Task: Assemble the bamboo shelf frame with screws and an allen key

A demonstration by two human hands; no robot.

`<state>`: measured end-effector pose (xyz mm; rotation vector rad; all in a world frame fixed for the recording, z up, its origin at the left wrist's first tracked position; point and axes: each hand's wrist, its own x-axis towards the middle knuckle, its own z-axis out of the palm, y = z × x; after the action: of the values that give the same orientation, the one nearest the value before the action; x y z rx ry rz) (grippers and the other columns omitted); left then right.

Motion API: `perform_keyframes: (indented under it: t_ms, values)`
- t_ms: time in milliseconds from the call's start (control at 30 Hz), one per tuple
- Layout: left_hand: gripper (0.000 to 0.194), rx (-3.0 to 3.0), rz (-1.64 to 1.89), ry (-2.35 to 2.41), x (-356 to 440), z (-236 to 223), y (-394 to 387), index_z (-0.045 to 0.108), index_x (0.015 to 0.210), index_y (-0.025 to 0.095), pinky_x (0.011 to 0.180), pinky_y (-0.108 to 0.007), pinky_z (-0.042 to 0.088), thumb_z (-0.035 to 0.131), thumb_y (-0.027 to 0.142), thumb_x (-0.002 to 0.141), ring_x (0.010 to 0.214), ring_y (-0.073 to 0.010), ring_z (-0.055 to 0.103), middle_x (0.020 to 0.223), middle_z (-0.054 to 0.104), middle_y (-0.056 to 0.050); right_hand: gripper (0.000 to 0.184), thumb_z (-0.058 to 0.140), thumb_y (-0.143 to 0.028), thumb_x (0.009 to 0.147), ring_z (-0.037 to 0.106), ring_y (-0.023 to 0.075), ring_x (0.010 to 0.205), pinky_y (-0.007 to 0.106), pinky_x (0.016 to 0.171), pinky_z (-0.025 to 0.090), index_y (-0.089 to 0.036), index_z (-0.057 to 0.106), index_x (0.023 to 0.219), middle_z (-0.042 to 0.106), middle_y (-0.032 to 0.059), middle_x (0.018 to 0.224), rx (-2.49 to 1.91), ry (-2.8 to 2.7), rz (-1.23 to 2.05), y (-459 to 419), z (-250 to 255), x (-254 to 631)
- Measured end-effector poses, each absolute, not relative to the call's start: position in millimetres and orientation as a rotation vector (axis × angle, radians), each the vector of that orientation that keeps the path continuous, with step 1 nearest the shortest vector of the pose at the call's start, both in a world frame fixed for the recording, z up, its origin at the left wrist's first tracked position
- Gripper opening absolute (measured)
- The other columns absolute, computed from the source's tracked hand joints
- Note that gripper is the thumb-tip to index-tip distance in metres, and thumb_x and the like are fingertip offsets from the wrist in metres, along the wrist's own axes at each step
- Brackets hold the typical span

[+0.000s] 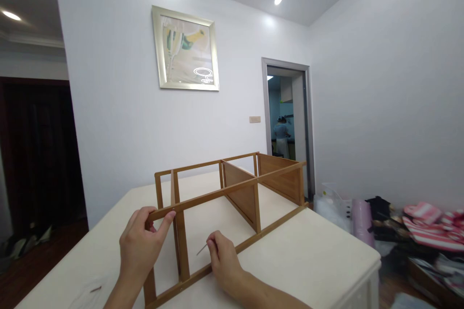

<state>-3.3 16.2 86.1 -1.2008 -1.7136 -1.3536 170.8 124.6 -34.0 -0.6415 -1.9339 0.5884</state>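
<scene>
Brown wood makes up the shelf frame (217,191), which I see lying on its side across the pale bench (300,251), stretching from the near left toward the far right. Its middle panel (239,194) and the end panel (280,177) stand upright between the rails, and the upper long rail runs toward the near left corner. There I have the left hand (143,236) gripping the end of that rail, its thumb along the wood beside the joint with an upright and its fingers curled round the other side.

The right hand (224,258) is closed in a pinch on a thin metal rod (201,250), whose free end points left and down, over the opening near the left end. From this view I cannot tell whether the hand touches the lower rail behind it, or whether the rod's tip touches anything. On the bench at lower left, near the frame's corner, I make out a small dark piece (95,289) on what looks like clear plastic.

Beyond, a framed picture (190,58) hangs on the wall, and through the doorway a person (281,133) stands at a counter. To the right I see a pink roll (362,222) beside a heap with striped cloth (431,229).
</scene>
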Motion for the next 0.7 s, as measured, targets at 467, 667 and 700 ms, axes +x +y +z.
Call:
perform_keyframes:
  t_ms: [467, 667, 700]
  values:
    - [0.037, -1.211, -1.424, -1.705, -8, 83, 19, 0.057, 0.085, 0.023, 0.062, -0.028, 0.041, 0.060, 0.059, 0.079, 0.058, -0.0154, 0.051, 0.066, 0.053, 0.003, 0.029, 0.033, -0.044, 0.102, 0.055, 0.0146, 0.055, 0.026, 0.055, 0.039, -0.025, 0.052, 0.091, 0.064, -0.0010, 0.070, -0.597, -1.724, 0.654, 130, -6, 190]
    - [0.041, -1.193, -1.552, -1.902, -31, 86, 22, 0.061, 0.079, 0.024, 0.065, -0.028, 0.042, 0.055, 0.064, 0.080, 0.067, -0.0169, 0.058, 0.071, 0.062, 0.002, 0.035, 0.036, -0.054, 0.099, 0.057, 0.0168, 0.060, 0.029, 0.060, 0.044, -0.024, 0.052, 0.092, 0.061, -0.0007, 0.068, -0.716, -1.417, 0.501, 163, 41, 269]
    - [0.041, -1.176, -1.559, -1.942, -35, 88, 22, 0.062, 0.079, 0.024, 0.065, -0.028, 0.042, 0.053, 0.064, 0.081, 0.068, -0.0171, 0.058, 0.071, 0.063, 0.002, 0.037, 0.036, -0.056, 0.098, 0.057, 0.0171, 0.061, 0.029, 0.060, 0.044, -0.023, 0.052, 0.090, 0.060, -0.0003, 0.069, -0.766, -1.353, 0.465, 174, 47, 285]
